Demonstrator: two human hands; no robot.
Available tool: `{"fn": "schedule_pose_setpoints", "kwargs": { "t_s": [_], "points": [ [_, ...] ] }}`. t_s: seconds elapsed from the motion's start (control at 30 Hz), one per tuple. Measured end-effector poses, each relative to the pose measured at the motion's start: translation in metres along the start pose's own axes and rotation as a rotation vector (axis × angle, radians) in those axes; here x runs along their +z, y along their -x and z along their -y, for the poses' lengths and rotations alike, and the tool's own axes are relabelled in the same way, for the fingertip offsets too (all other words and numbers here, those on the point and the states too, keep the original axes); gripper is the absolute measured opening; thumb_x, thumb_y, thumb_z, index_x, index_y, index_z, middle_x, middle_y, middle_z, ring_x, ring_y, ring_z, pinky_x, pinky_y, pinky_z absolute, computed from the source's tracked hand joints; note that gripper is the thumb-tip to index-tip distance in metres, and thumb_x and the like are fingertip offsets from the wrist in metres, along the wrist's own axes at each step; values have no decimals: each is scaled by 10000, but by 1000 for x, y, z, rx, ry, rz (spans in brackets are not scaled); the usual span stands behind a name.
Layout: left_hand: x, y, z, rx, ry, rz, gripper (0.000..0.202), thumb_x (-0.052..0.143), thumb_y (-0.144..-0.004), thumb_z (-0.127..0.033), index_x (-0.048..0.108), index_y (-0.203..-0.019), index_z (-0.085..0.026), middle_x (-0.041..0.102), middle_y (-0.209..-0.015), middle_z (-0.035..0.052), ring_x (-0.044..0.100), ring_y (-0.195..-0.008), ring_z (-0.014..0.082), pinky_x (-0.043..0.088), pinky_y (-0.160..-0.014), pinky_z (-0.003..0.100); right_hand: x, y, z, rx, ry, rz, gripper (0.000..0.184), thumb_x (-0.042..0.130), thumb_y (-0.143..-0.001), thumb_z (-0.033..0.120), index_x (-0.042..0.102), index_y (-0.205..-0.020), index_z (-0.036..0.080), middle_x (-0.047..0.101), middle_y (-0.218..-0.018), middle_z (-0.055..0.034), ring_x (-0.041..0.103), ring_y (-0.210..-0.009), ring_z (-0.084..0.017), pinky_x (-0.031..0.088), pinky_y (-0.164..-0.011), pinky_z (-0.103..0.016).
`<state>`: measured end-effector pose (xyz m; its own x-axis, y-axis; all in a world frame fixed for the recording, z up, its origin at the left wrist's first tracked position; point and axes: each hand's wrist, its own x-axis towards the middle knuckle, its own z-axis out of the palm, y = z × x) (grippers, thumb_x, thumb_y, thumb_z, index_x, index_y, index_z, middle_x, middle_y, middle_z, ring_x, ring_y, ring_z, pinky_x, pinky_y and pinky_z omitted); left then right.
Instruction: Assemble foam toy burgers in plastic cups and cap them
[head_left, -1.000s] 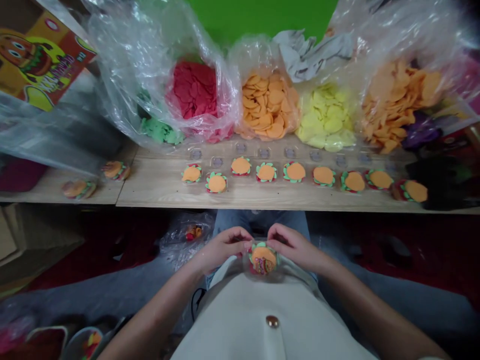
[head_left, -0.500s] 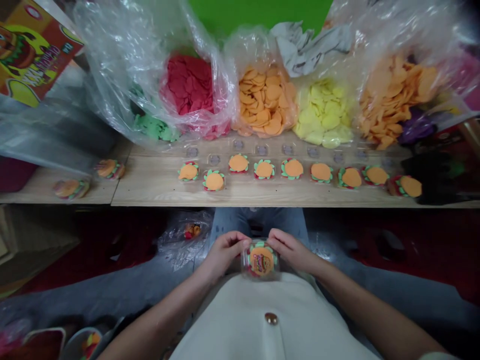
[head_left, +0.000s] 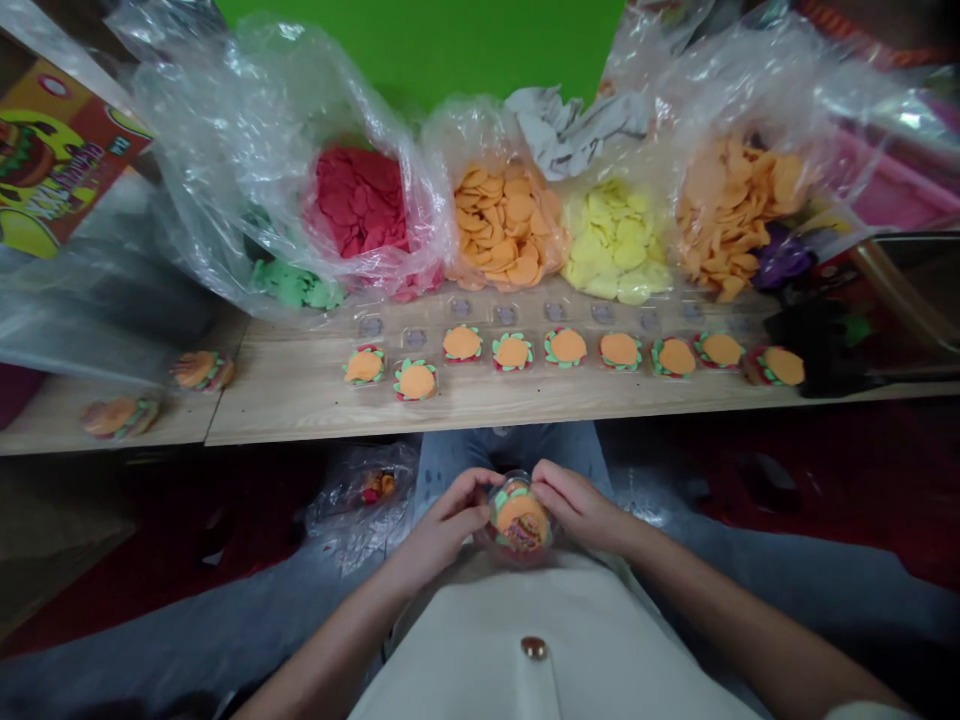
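Close to my waist, a clear plastic box with a burger-shaped piece inside [head_left: 521,522] is gripped from both sides. It shows an orange round top, green frilled edges and a printed label. My left hand [head_left: 461,510] pinches its left side between thumb and fingers. At the upper right edge, my right hand [head_left: 568,503] is closed on the same box, its fingertips curled. On the bench ahead stands a row of several similar boxes with burger pieces [head_left: 513,351], their clear lids raised behind them.
Behind the row are plastic bags of red pieces [head_left: 360,200], orange pieces [head_left: 506,225], yellow pieces [head_left: 619,240] and green pieces [head_left: 298,285]. Two burger boxes [head_left: 201,370] sit on the left. A black object [head_left: 832,345] stands at right. The wooden bench edge [head_left: 450,418] lies beyond my hands.
The box has tilted and turned slightly in my hands, and my left thumb has shifted down its side. The view has tipped, so the bench sits lower on the left.
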<state>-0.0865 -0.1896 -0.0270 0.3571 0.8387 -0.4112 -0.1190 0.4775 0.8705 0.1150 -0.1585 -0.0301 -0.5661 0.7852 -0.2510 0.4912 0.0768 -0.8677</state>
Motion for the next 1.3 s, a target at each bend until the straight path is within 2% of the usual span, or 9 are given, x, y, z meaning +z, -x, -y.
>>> {"fn": "schedule_pose_setpoints", "kwargs": {
  "t_s": [0.2,0.5,0.57,0.67,0.8,0.87,1.07,1.17,1.3],
  "points": [
    [-4,-5,-20,139,-345,-11,195,557,-753,-338,639,-762,-161,591,-791,45,514,-758,155,385,-708,239,-9,-8,22,-118,192,171,212,361,-878,332,444,-757,178,462,-698,22,391,-615,-89,306,-560,-212],
    [2,2,2,25,-134,-234,203,541,-759,-354,570,-728,-156,556,-715,20,478,-661,123,387,-620,210,18,16,0,76,-208,31,306,301,-890,441,397,-758,182,431,-677,22,417,-628,-97,344,-548,-204],
    [-4,3,-2,15,-165,-186,211,516,-777,-363,547,-728,-160,526,-697,8,458,-650,114,375,-593,198,23,12,-2,67,-239,0,314,301,-888,445,390,-742,182,412,-671,26,403,-627,-95,339,-552,-202],
    [-17,5,-19,20,-307,28,212,486,-795,-378,551,-812,-176,534,-827,21,469,-727,125,382,-611,199,20,-1,1,6,-196,44,303,313,-888,420,398,-730,176,399,-669,29,374,-635,-93,329,-574,-204],
    [-25,6,-33,31,-490,245,367,660,-660,-345,546,-985,-218,571,-918,12,505,-816,157,393,-732,238,8,-22,10,-60,-176,174,291,366,-869,422,425,-734,171,415,-678,29,380,-634,-91,330,-582,-207],
    [-23,3,-29,33,-437,194,408,680,-643,-327,536,-1007,-213,582,-900,10,523,-803,156,400,-742,244,6,-26,12,-27,-254,148,306,386,-853,456,426,-743,173,417,-667,31,399,-619,-91,339,-563,-206],
    [2,-13,1,133,-18,-338,480,658,-670,-330,416,-1067,-210,570,-955,37,545,-823,166,447,-666,241,20,-10,6,118,-425,-77,311,377,-857,475,412,-763,180,473,-651,25,468,-609,-103,392,-583,-227],
    [13,-15,13,209,40,-402,473,653,-678,-319,395,-1059,-207,561,-935,33,541,-810,153,449,-694,248,29,-2,2,147,-552,-120,302,380,-854,478,411,-784,186,498,-671,22,489,-623,-109,413,-607,-240],
    [19,-9,28,264,61,-346,536,665,-669,-306,367,-1103,-206,538,-989,42,532,-846,152,436,-748,262,28,2,-5,115,-505,-189,326,384,-851,489,418,-748,181,477,-679,23,472,-634,-102,393,-597,-223]
  ]
}}
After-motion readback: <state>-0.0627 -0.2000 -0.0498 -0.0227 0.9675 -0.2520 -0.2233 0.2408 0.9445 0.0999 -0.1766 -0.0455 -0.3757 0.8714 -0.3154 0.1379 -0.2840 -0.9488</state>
